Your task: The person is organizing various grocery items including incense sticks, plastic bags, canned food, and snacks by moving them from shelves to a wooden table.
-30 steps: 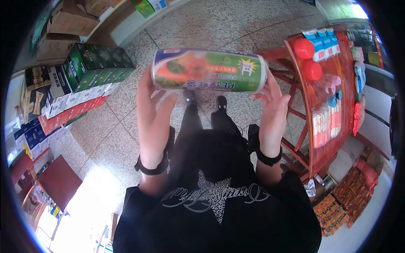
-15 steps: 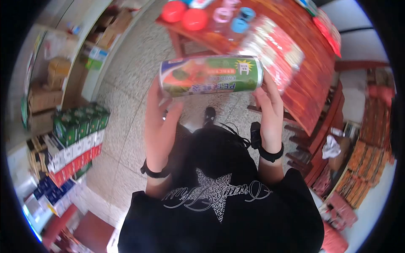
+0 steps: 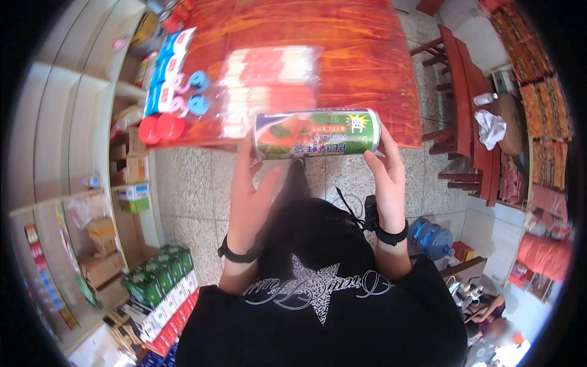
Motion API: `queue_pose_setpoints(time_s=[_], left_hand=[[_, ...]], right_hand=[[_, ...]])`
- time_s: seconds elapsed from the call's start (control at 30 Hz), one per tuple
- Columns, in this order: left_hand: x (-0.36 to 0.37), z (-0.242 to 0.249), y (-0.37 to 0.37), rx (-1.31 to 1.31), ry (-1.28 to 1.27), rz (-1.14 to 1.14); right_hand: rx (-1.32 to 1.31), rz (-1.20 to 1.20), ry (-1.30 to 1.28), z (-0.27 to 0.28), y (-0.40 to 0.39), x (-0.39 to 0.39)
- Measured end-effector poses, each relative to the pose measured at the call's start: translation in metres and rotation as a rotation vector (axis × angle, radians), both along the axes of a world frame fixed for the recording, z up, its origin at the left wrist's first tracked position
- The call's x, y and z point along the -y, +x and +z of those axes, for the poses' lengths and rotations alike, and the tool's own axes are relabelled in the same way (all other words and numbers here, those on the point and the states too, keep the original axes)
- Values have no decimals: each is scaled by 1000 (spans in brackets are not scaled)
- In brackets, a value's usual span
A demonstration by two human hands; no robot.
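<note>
Left hand [image 3: 252,191] and right hand [image 3: 390,182] grasp food-bag roll [image 3: 317,134] at opposite ends, presumably balancing its weight. Roll appears near front edge of tabletop [image 3: 361,67], plastic-wrapped bundles [image 3: 272,67] beyond.

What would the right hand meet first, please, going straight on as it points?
Past the roll it holds, the right hand would probably meet the table; depth is unclear, so it might pass above.

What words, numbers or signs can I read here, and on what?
"PE保鲜袋": on the roll.
"FOOD BAG": same roll, second word soft.
Too small or blurred: the roll's finer print, the blue-and-white packs, the stacked boxes.
Unclear: ornate script on the black shirt.
</note>
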State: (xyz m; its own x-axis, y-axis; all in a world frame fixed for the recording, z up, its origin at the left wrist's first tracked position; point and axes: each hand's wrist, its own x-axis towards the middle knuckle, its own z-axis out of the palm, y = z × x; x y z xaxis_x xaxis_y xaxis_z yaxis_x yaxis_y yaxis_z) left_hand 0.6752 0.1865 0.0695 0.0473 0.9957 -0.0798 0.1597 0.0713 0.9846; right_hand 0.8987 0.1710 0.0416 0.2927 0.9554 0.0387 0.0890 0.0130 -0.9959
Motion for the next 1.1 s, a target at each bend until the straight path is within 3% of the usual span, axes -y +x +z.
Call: queue_pose_setpoints(time_s=[0.23,0.3,0.37,0.43,0.47,0.53,0.57,0.7,0.9,1.0,1.1], left_hand=[[-91,-9,74,63,77,-246],[-119,-46,88,182,-111,-157],[-162,-86,103,109,45,-140],[-194,-101,117,-132,-80,-316],[-204,-120,128,-117,-62,-309],[-206,-143,135,-406,122,-174],[-209,-146,137,-410,127,-165],[-215,-137,146,-252,32,-159],[-209,-146,143,-250,35,-136],[-179,-124,153,-22,113,-39],[-134,-118,160,-31,123,49]], right_hand=[[-16,-171,-4,-25,60,-47],[-1,-166,7,-52,77,-78],[-40,-137,-3,-99,92,-114],[-11,-36,-94,-117,101,-140],[47,-23,-124,-125,111,-149],[47,12,-201,-127,117,-157],[45,19,-194,-135,124,-160],[-45,75,-196,-156,141,-171],[169,143,-158,-125,138,-170],[-126,174,-129,-136,142,-158],[128,236,-94,-118,154,-138]])
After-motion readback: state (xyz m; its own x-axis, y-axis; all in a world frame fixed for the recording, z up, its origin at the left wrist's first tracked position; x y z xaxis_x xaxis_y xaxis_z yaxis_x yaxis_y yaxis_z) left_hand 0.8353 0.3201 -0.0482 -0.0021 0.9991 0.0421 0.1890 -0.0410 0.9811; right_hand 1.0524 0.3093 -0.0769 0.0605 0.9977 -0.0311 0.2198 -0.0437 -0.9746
